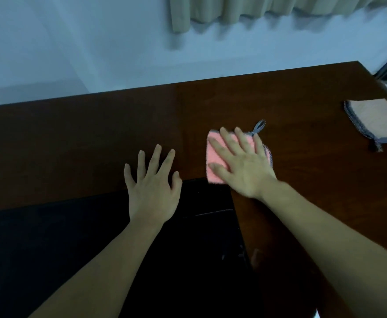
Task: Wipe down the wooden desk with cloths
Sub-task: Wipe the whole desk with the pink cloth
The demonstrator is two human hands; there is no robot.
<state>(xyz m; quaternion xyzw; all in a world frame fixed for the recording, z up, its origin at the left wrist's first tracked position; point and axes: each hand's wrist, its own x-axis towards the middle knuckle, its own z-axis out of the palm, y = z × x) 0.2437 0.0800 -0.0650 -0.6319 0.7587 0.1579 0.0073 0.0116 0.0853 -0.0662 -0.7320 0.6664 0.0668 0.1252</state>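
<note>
**A:** Wiping is under way, I'd say. The right hand (240, 166) is pressing the pink cloth (215, 157) flat on the counter (96, 134), near its front edge.

**B:** And those fingers (224, 138)?

**A:** Lying straight and spread across the cloth, not curling round it. The left hand (152, 189) is hovering beside it with fingers splayed, holding nothing.

**B:** Next?

**A:** Probably sweeping left across the bare wood. A second cloth (376, 120) is waiting at the far right.
</note>
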